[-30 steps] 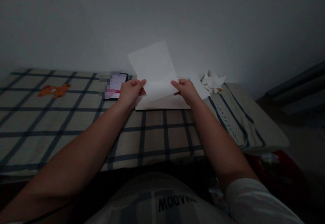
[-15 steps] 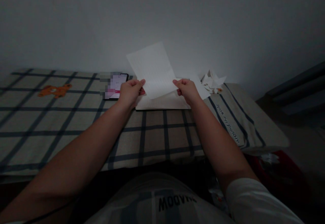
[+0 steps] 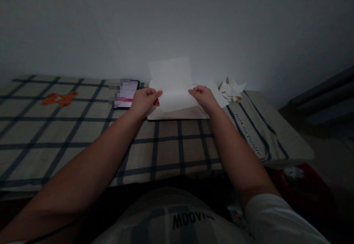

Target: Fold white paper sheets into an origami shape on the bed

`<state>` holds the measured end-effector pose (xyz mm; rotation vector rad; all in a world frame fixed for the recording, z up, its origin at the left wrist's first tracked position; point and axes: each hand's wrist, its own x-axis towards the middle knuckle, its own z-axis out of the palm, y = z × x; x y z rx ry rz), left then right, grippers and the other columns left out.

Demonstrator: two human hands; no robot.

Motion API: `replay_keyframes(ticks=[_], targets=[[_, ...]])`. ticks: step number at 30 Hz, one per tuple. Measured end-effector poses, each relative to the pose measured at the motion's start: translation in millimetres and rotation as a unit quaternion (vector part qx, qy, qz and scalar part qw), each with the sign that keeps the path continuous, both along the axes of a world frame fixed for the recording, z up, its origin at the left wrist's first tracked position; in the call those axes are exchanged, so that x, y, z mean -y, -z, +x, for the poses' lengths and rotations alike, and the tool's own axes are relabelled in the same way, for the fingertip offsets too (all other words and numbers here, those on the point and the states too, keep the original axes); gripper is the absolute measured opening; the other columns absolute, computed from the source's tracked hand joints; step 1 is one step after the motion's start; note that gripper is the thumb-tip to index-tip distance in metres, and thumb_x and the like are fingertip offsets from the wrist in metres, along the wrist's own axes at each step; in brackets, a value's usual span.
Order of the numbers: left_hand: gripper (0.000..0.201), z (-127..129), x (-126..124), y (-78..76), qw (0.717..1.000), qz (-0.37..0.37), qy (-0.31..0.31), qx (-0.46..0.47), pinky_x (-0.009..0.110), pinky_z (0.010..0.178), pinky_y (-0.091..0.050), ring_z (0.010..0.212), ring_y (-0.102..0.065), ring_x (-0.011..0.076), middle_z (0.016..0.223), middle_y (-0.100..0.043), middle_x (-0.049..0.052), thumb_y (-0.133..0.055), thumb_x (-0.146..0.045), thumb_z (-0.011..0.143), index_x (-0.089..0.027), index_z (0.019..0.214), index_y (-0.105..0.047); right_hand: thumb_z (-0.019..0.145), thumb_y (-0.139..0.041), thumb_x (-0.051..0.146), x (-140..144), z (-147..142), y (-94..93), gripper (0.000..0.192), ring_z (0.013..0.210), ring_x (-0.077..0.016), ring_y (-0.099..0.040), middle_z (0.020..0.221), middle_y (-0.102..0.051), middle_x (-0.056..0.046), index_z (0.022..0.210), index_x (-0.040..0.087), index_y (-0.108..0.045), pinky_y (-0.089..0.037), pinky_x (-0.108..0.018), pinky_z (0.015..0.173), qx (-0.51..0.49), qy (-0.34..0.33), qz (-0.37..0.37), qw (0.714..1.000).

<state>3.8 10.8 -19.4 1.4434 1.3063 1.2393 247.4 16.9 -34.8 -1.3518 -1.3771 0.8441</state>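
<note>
— What is found on the bed (image 3: 83, 133)?
— A phone (image 3: 125, 93) is laid left of a notebook (image 3: 177, 113), near the wall.
— And to the right?
— Folded paper pieces (image 3: 231, 89) are placed right of the notebook. A sheet (image 3: 173, 83) is held above it.

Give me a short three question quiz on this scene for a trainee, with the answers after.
1. True or false: both hands hold the white sheet of paper by its lower corners.
2. What lies just left of the left hand on the checked cloth?
3. Which side of the right hand has the crumpled paper pile: A left, B right?

Key
1. True; each hand has a grip on one corner, above the notebook.
2. A phone with its screen lit.
3. B.
</note>
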Motion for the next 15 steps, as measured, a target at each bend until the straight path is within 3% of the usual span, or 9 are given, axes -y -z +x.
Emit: replay_keyframes(ticks=[3, 9, 12, 15], targets=[[0.028, 0.7, -0.8, 1.0, 0.999, -0.019, 0.003, 0.036, 0.018, 0.039, -0.03, 0.039, -0.043, 0.0064, 0.045, -0.052, -0.002, -0.07, -0.022, 0.076, -0.017, 0.053, -0.056, 0.075, -0.072, 0.037, 1.7, -1.7, -1.3, 0.024, 0.057, -0.0086, -0.041, 0.062, -0.051, 0.005, 0.071, 0.018, -0.058, -0.03, -0.026, 0.057, -0.025, 0.011, -0.006, 1.0], [0.028, -2.3, -6.2, 5.9, 0.996, -0.041, 0.014, 0.073, 0.018, 0.038, -0.029, 0.035, -0.037, 0.0052, 0.043, -0.05, -0.003, -0.072, -0.023, 0.075, -0.017, 0.053, -0.055, 0.075, -0.07, 0.04, 6.5, -2.3, -6.9, 0.03, 0.049, -0.0076, -0.034, 0.054, -0.042, 0.006, 0.062, 0.019, -0.054, -0.023, -0.025, 0.05, -0.078, -0.032, -0.06, 0.995], [0.026, -1.3, -3.3, 4.3, 0.996, -0.051, 0.016, 0.074, 0.018, 0.038, -0.029, 0.035, -0.038, 0.0056, 0.043, -0.05, -0.003, -0.072, -0.023, 0.073, -0.017, 0.055, -0.055, 0.075, -0.07, 0.048, 5.1, -1.6, -6.5, 0.036, 0.049, -0.008, -0.032, 0.054, -0.04, 0.006, 0.06, 0.02, -0.052, -0.022, -0.025, 0.048, -0.091, -0.028, -0.044, 0.994], [0.028, 1.2, 1.7, 1.7, 0.995, -0.063, 0.032, 0.064, 0.018, 0.039, -0.029, 0.037, -0.038, 0.0058, 0.043, -0.051, -0.003, -0.073, -0.024, 0.073, -0.017, 0.054, -0.054, 0.072, -0.073, 0.049, 2.7, -1.2, -5.1, 0.031, 0.05, -0.0084, -0.034, 0.056, -0.044, 0.006, 0.069, 0.02, -0.061, -0.026, -0.025, 0.049, -0.089, -0.017, -0.021, 0.996]])
